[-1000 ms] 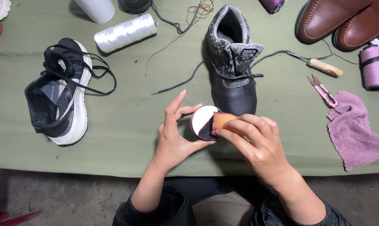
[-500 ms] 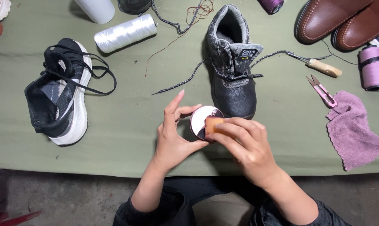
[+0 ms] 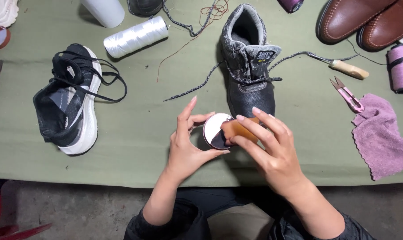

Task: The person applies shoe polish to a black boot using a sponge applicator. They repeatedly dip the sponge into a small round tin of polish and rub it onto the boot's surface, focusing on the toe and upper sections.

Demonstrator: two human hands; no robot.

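Head view | left hand (image 3: 190,146) fingers clamped on round polish tin (image 3: 215,131) | right hand (image 3: 272,151) fingers pinching tan sponge (image 3: 238,130) into tin | step: loading polish | next, likely: black boot (image 3: 250,89) just beyond fingertips, light even pressure

Black boot (image 3: 250,89), orange sponge (image 3: 238,130), green tabletop (image 3: 143,142)

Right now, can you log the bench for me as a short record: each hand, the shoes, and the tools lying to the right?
left hand: holds small round open tin
right hand: presses tan sponge pad into the tin
black leather lace-up boot: upright beyond the tin, laces loose
black-and-white sneaker: on its side, left of the hands
brown leather shoes: top right corner
wooden-handled awl: right of boot
pink thread snips: beside purple cloth
white thread spool: lying down, upper left
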